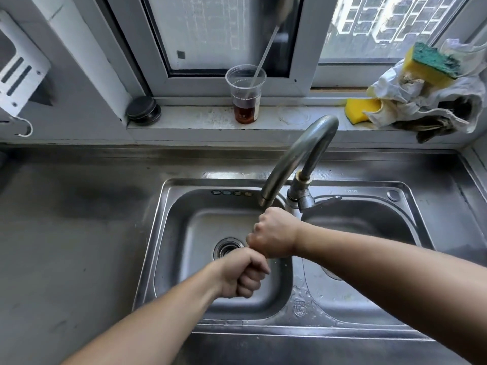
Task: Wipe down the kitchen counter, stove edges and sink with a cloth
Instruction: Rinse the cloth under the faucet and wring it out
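Observation:
Over the left basin of the steel double sink point(168, 233), just under the faucet spout point(297, 159), my two hands meet fist against fist. My right hand point(274, 233) sits on top and my left hand point(242, 275) below it, both clenched tight in a twisting hold. The cloth they grip is buried inside the fingers and hardly shows. No water runs from the spout. The drain point(226, 248) lies just left of my hands.
On the windowsill stand a plastic cup point(246, 96) of brown liquid with a straw, a dark round tin point(143, 110), and yellow-green sponges point(432, 64) on a crumpled white rag point(411, 101). Steel counter point(66, 233) stretches left of the sink. Water drops dot the basin divider.

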